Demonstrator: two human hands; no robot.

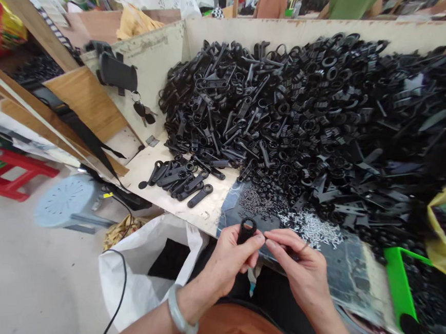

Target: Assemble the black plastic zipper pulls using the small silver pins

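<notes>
Okay, so you're working right at the front edge of the pale wooden worktop [207, 217], with both hands over the near side of the dark mat [347, 273]. Your left hand [232, 256] grips a black ring-ended plastic piece [246, 229], ring up, just above the thumb. Your right hand [306, 263] has thumb and index pinched close beside it — whatever's between those tips is too small for me to tell.

Room-wise, a strip of board runs along the front to your left, between the loose black handle pieces [181, 180] and the edge. Straight ahead it's tight: small black bits [254, 200] lie just past your left hand, silver pins [316, 229] just past your right, and the big heap of black plastic parts [249, 103] climbs behind them up to the beige back panel [231, 26].

Containers: a white sack [116, 283] gapes below the edge on your left with something black inside, can't tell what. On your right, a bright green bin [399, 279] holds small black parts — and right by it a yellow bag [445, 214] stands open, with rounded black ones in it.
</notes>
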